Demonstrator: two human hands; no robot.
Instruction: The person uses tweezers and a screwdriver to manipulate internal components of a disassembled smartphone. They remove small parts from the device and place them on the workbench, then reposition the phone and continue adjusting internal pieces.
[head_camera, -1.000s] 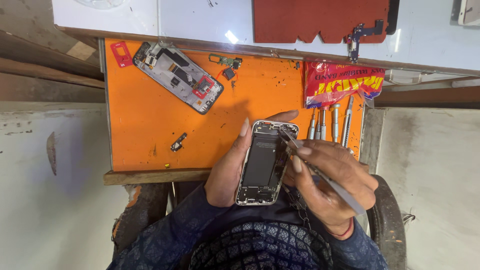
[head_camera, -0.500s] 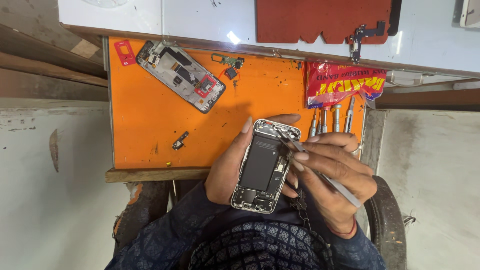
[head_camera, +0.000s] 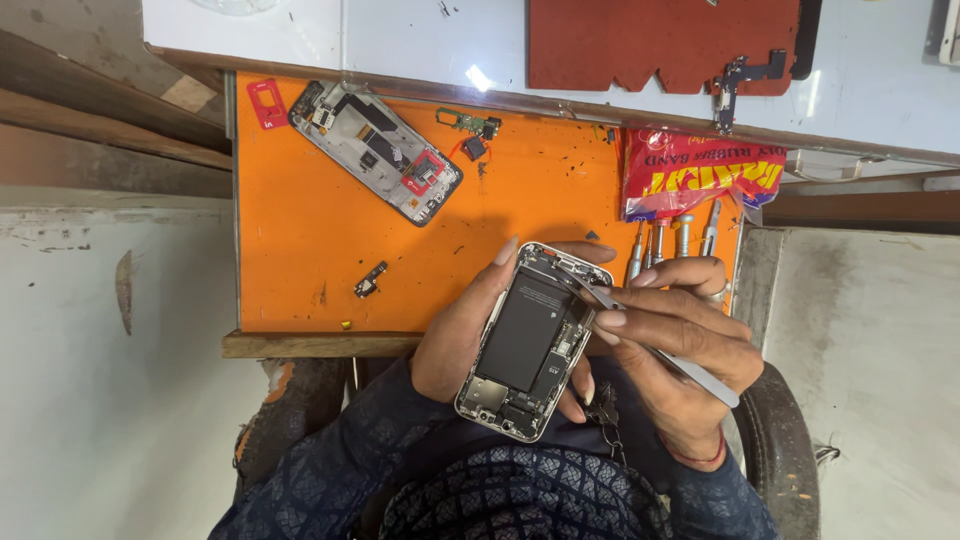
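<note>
I have the opened phone (head_camera: 528, 342) cradled in my left hand (head_camera: 462, 335), fingers wrapped round its edges, just over the near edge of the orange mat (head_camera: 300, 250). My right hand (head_camera: 675, 345) pinches a pair of tweezers (head_camera: 655, 345) closed between thumb and fingers, tips down at the phone's upper right corner. To do this well I judge I should keep the phone steady against my palm, work the tips in shallow and level, and stay off the black battery (a slip there is the real risk). The phone itself is a silver frame with its back off: the big black battery fills the middle, small boards and connectors sit at both ends. Another stripped phone (head_camera: 378, 150) lies at the mat's far left, and screwdrivers (head_camera: 672, 238) stand just beyond my right fingers.
</note>
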